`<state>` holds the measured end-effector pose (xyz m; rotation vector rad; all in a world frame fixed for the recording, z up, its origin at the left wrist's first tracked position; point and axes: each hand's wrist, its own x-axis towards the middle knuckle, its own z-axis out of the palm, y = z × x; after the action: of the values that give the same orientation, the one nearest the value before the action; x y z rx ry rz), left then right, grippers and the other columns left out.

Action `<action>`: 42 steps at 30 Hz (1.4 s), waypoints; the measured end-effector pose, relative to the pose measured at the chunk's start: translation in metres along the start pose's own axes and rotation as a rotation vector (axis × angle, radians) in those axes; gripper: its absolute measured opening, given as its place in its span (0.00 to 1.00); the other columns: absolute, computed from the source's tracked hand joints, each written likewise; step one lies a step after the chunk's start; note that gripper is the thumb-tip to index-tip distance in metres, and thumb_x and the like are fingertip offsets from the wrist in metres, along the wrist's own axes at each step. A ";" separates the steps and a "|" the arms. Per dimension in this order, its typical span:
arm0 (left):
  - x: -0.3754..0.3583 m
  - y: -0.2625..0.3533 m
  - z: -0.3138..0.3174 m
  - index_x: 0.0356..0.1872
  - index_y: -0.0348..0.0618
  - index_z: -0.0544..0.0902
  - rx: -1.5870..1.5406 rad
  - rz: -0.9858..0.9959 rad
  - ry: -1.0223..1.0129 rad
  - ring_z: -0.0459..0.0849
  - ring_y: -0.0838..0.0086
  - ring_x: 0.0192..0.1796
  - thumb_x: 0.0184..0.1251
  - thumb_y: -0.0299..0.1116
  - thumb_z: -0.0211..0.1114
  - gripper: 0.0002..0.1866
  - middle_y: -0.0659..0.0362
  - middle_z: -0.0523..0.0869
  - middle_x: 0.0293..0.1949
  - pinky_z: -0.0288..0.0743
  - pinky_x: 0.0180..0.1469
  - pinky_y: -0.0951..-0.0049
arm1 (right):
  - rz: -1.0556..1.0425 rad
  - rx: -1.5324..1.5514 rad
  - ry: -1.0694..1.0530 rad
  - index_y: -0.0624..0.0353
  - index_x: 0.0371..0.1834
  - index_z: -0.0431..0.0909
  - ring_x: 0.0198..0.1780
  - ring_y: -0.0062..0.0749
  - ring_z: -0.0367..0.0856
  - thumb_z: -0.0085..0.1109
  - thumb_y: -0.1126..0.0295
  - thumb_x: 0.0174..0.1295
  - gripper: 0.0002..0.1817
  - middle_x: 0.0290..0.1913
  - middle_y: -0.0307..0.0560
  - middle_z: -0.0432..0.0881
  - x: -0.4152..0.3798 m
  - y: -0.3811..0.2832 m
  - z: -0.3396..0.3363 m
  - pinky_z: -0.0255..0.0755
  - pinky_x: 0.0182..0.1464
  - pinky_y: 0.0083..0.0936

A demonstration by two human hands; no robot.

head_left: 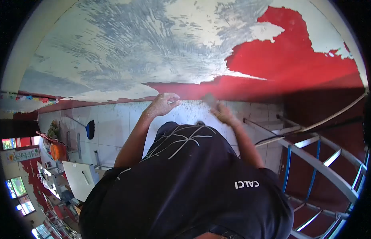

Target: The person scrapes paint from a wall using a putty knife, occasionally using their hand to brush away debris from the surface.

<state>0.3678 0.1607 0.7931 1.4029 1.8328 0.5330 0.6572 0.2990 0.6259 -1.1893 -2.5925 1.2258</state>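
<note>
My right hand [225, 114] grips a flat scraper [210, 100], its blade pointing up toward the lower part of the wall. The scraper and fingers are slightly blurred. My left hand [164, 104] is raised near the wall's lower edge, dusted with pale specks, its thumb and fingers loosely bent and apart with nothing between them. Before both hands stands the wall, with red paint [269, 63] on the right and along the bottom, and a bared grey-white surface [125, 44] with ragged edges on the left and above.
Small flakes lie on the white tiled floor [113, 119] along the wall. A metal ladder [313, 157] stands close at my right, with a cable [333, 119] passing nearby. To the left are a blue broom [90, 130], a white board [78, 179] and an orange item [58, 152].
</note>
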 end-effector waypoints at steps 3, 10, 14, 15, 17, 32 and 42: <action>-0.009 -0.018 0.003 0.48 0.38 0.80 0.157 -0.034 -0.083 0.83 0.63 0.48 0.62 0.42 0.63 0.20 0.49 0.84 0.45 0.75 0.51 0.66 | 0.215 0.424 0.315 0.61 0.55 0.64 0.36 0.39 0.79 0.61 0.61 0.59 0.25 0.39 0.54 0.77 -0.026 -0.047 -0.090 0.76 0.39 0.36; -0.017 -0.031 0.003 0.48 0.39 0.81 0.133 -0.051 -0.143 0.82 0.62 0.49 0.61 0.43 0.64 0.20 0.49 0.83 0.47 0.75 0.51 0.64 | 0.209 0.870 1.043 0.55 0.62 0.57 0.18 0.18 0.67 0.49 0.73 0.62 0.24 0.24 0.40 0.70 -0.023 -0.095 -0.171 0.63 0.17 0.20; -0.016 -0.024 -0.007 0.47 0.40 0.81 0.181 0.032 -0.114 0.83 0.64 0.48 0.61 0.42 0.64 0.19 0.49 0.84 0.45 0.75 0.51 0.65 | 0.115 0.516 0.924 0.58 0.57 0.61 0.24 0.35 0.75 0.50 0.71 0.62 0.20 0.32 0.49 0.75 0.020 -0.087 -0.131 0.70 0.25 0.34; -0.016 -0.020 -0.010 0.47 0.40 0.81 0.177 0.060 -0.106 0.83 0.65 0.48 0.61 0.42 0.64 0.18 0.50 0.84 0.45 0.76 0.51 0.66 | 0.069 0.145 0.909 0.60 0.55 0.62 0.30 0.48 0.81 0.50 0.71 0.63 0.18 0.38 0.58 0.79 0.032 -0.087 -0.108 0.73 0.31 0.42; -0.019 -0.025 -0.012 0.47 0.40 0.81 0.096 0.071 -0.078 0.83 0.66 0.48 0.62 0.41 0.64 0.18 0.51 0.85 0.43 0.76 0.51 0.67 | 0.101 -0.212 0.202 0.60 0.49 0.69 0.43 0.54 0.81 0.48 0.67 0.61 0.14 0.39 0.62 0.80 0.016 -0.129 -0.064 0.73 0.43 0.46; -0.110 -0.204 -0.036 0.60 0.39 0.66 -1.334 -0.348 -0.175 0.80 0.65 0.49 0.73 0.53 0.43 0.28 0.50 0.78 0.54 0.74 0.52 0.65 | 0.280 0.367 -0.173 0.58 0.58 0.72 0.38 0.39 0.79 0.49 0.63 0.64 0.21 0.37 0.56 0.81 -0.035 -0.298 0.091 0.71 0.44 0.34; -0.086 -0.208 -0.009 0.42 0.43 0.77 -1.225 -0.364 -0.357 0.82 0.69 0.43 0.69 0.50 0.53 0.19 0.55 0.84 0.38 0.76 0.50 0.66 | 0.409 0.441 -0.047 0.58 0.55 0.74 0.32 0.34 0.78 0.43 0.58 0.69 0.20 0.34 0.52 0.80 -0.075 -0.350 0.181 0.73 0.39 0.32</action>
<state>0.2399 0.0162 0.6768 0.2853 1.0359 0.9072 0.4313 -0.0053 0.7576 -1.6335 -1.9913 1.7920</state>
